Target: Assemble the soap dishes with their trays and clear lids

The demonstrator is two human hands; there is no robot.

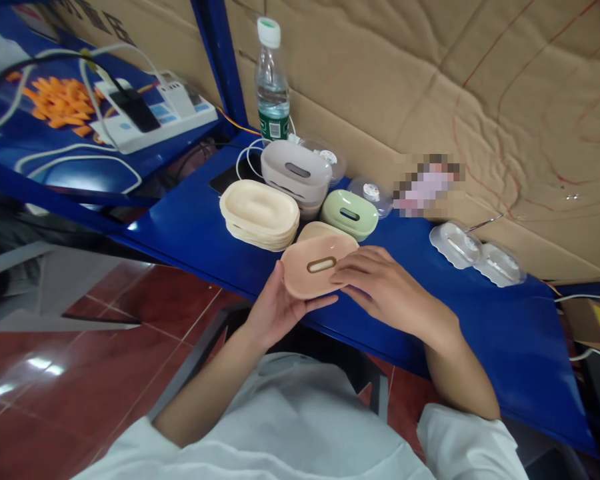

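Note:
A peach oval dish [300, 270] with a long slot in its floor is held above the front edge of the blue table. My left hand [277, 310] supports its left end, thumb up along the rim and fingers underneath. My right hand [380, 280] grips the right end, its fingertips bent over the rim near the slot. Just behind the dish lies a cream oval piece [327, 231], partly covered. To the left stands a stack of cream oval trays [260, 210]. Grey slotted dishes [287, 157] and a green slotted dish [350, 213] sit farther back.
Clear plastic lids [373, 197] lie by the cardboard wall, and a clear double-lobed package [475, 253] is farther right. A water bottle [273, 87] stands behind the grey dishes. On the left shelf are a power strip [145, 133], cables and orange pieces [63, 100].

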